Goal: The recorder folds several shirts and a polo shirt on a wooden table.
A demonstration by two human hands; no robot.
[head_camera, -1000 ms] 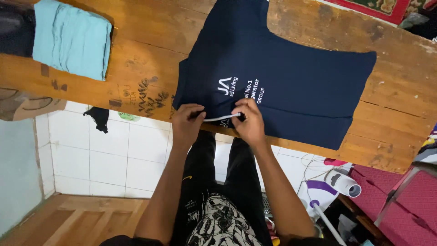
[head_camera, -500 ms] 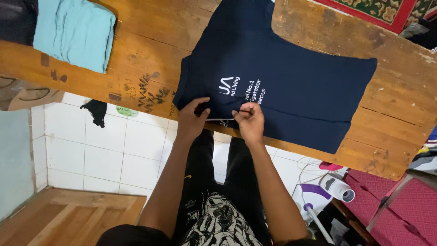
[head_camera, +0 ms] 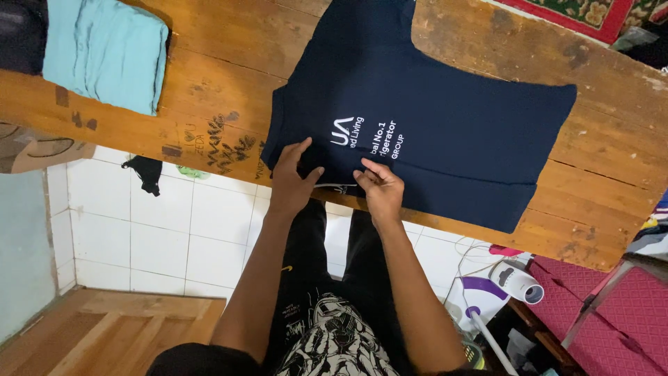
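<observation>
Wooden worktop (head_camera: 223, 76) carries a navy shirt (head_camera: 445, 125); left hand (head_camera: 292, 177) presses flat, right hand (head_camera: 381, 188) pinches its hem.

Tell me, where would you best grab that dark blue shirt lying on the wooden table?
Probably along the navy shirt's near edge, coming from the person's side. That folded edge lies right at the rim of the wooden table, so fingers can pinch it there, as the left hand and right hand do at the collar. The rest lies flat against the wood.
</observation>
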